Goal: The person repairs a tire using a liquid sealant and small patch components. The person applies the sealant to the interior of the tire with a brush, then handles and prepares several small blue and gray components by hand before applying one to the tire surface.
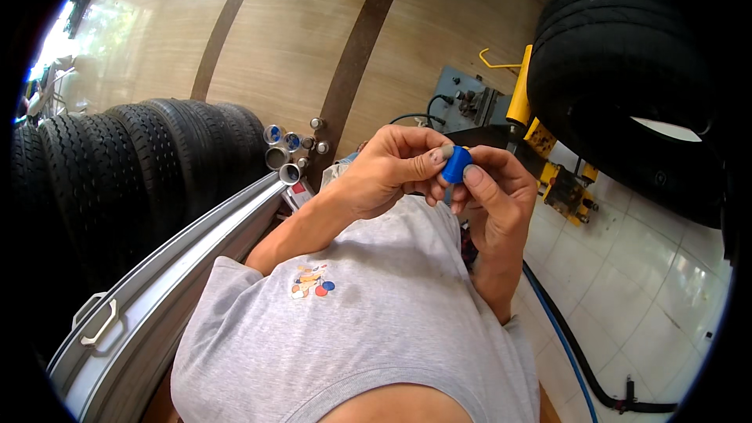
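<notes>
In front of my chest, both hands meet on a small smooth blue piece (457,165), its kind not clear from here. My left hand (393,166) pinches its left edge between thumb and fingers. From the other side, my right hand (501,192) grips it with the thumb laid along its right edge. The fingertips behind the piece are partly hidden. A narrow greyish bit shows just under it, between the fingers.
A row of black tyres (153,141) stands at left, beside a metal door frame with a white handle (102,324). Several metal cylinders (277,158) cluster nearby. At right, a large tyre (611,47) rests by yellow machine parts (519,94). Hoses (560,333) cross the tiles.
</notes>
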The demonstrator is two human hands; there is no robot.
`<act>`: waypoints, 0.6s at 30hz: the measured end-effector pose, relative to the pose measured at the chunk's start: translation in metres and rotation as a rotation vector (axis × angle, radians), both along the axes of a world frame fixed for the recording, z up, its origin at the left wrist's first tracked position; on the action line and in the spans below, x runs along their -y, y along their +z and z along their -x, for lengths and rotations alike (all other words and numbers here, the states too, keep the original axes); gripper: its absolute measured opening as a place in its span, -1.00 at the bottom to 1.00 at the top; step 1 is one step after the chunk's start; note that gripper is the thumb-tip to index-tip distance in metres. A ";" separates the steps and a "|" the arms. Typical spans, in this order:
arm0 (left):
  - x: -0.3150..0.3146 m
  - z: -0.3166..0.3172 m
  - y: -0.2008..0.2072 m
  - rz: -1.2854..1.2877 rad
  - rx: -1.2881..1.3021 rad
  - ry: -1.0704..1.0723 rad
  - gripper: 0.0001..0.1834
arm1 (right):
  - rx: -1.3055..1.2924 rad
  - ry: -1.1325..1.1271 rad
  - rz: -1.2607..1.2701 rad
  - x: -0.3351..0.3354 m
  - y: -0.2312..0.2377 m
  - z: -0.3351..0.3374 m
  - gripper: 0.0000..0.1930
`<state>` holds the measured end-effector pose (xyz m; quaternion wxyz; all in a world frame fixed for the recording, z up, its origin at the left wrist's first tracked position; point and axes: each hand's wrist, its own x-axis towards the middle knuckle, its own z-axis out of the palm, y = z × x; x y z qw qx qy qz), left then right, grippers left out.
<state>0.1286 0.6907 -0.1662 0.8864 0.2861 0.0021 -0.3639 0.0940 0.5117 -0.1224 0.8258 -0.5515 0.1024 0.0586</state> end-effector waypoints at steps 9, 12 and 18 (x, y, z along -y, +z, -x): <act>-0.002 0.003 -0.002 0.164 -0.175 0.044 -0.76 | -0.216 0.130 -0.190 -0.012 0.001 -0.015 -0.86; -0.004 0.004 -0.004 0.131 -0.168 0.062 -0.77 | -0.253 0.164 -0.133 -0.011 0.001 -0.019 -0.88; 0.000 0.002 -0.004 0.089 -0.159 0.068 -0.77 | -0.270 0.195 -0.118 -0.004 -0.001 -0.022 -0.89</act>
